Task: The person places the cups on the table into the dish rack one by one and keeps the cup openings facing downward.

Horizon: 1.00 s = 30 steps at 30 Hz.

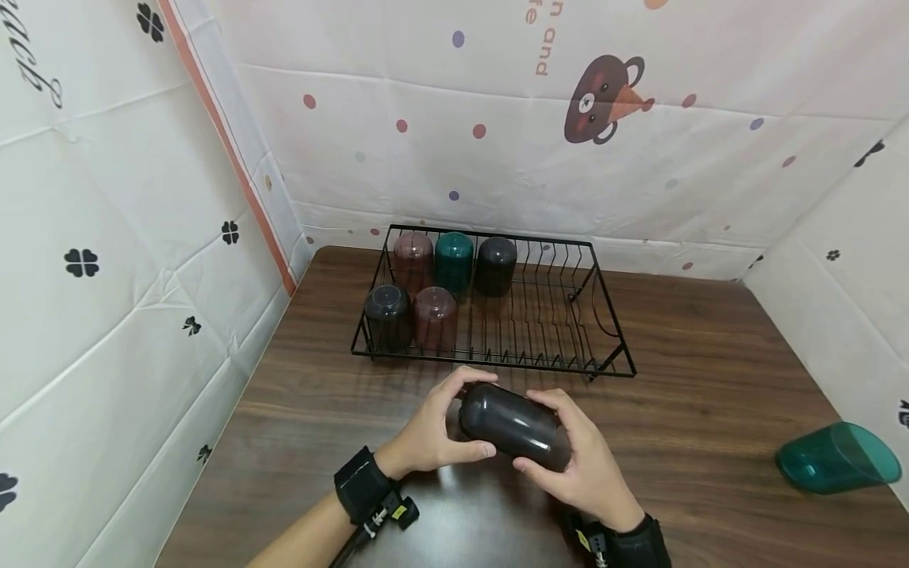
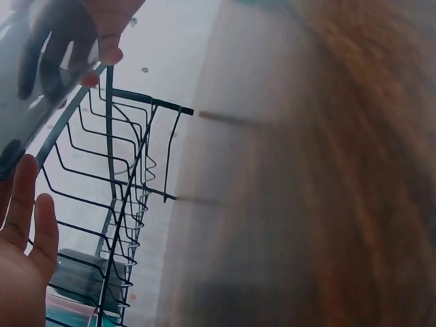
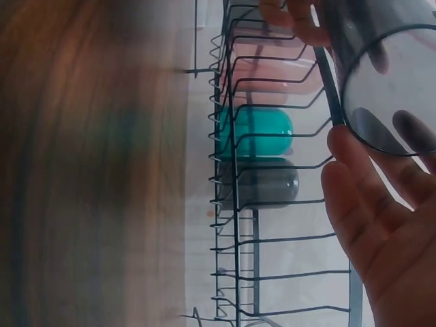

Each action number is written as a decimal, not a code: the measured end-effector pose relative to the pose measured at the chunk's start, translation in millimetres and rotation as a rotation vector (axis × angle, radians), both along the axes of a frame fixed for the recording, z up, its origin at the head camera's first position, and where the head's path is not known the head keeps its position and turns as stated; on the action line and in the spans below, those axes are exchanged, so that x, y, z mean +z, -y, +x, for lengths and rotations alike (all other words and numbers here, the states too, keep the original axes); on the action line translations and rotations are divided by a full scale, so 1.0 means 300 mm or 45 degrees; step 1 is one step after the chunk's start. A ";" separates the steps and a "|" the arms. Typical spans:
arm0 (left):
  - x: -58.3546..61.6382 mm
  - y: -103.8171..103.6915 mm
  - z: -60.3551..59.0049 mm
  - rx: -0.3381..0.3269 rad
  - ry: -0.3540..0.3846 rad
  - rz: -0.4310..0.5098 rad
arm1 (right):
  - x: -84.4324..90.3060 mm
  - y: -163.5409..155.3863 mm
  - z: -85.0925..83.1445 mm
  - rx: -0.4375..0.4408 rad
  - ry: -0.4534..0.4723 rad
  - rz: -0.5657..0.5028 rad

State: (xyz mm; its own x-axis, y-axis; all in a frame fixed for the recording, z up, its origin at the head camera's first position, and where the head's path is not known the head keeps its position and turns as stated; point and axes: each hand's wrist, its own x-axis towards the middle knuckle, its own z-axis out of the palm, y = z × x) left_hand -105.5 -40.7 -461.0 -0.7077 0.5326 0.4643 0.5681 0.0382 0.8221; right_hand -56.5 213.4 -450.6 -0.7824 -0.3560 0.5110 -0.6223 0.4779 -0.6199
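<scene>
A dark smoky plastic cup (image 1: 513, 424) lies sideways between both hands, just above the wooden table and in front of a black wire dish rack (image 1: 533, 367). My left hand (image 1: 454, 418) grips its closed end, thumb below and fingers curled over the top. My right hand (image 1: 568, 454) wraps round the open end. In the left wrist view the cup (image 2: 34, 75) fills the top left above my palm (image 2: 24, 266). The right wrist view shows the cup's rim (image 3: 392, 82) over my right fingers (image 3: 375, 218).
Several cups stand upside down at the rack's left end: two brownish, one teal (image 1: 454, 260), two black (image 1: 495, 264). The rack's right half holds only bare wires. A teal cup (image 1: 838, 457) lies on its side at the table's right edge. Patterned sheets wall in three sides.
</scene>
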 end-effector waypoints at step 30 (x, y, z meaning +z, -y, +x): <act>0.035 -0.036 0.038 -0.078 0.068 0.070 | -0.019 0.071 0.021 -0.082 0.176 0.119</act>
State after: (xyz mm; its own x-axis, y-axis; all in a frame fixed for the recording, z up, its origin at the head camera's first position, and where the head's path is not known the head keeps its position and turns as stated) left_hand -94.1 -29.9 -450.6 -0.6993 0.5501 0.4565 0.5232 -0.0412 0.8512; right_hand -50.3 192.0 -456.3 -0.8656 -0.3434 0.3644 -0.5006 0.5736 -0.6484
